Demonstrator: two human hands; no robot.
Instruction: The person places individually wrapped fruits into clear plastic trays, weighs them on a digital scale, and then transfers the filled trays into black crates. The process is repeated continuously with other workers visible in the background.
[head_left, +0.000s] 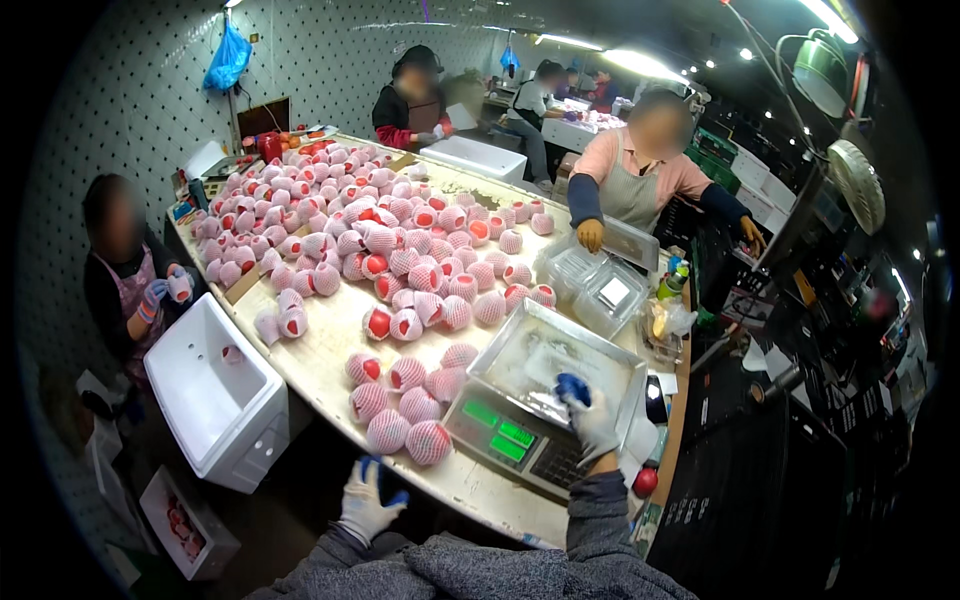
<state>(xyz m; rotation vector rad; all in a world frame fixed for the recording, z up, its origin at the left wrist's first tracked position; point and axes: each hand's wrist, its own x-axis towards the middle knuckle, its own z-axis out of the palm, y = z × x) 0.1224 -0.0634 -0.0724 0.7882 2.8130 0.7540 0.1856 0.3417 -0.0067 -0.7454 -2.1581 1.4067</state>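
My left hand (371, 501), in a white glove with blue fingertips, is held at the near edge of the table, fingers apart and empty. Just beyond it lie several red fruits in pink foam nets (409, 420). My right hand (589, 416), gloved alike, is over the near right part of the metal tray (551, 360) of a digital scale; its fingers are bunched, and whether they hold something I cannot tell. The scale's panel (499, 431) has lit green displays and a dark keypad. A large heap of netted fruits (360, 217) covers much of the table beyond.
Clear plastic boxes (600, 289) stand behind the scale, near a co-worker's gloved hand (590, 235). At the left, another person holds a netted fruit beside a white foam box (217, 390). A bare red fruit (645, 482) lies at the right edge, by a phone (655, 401).
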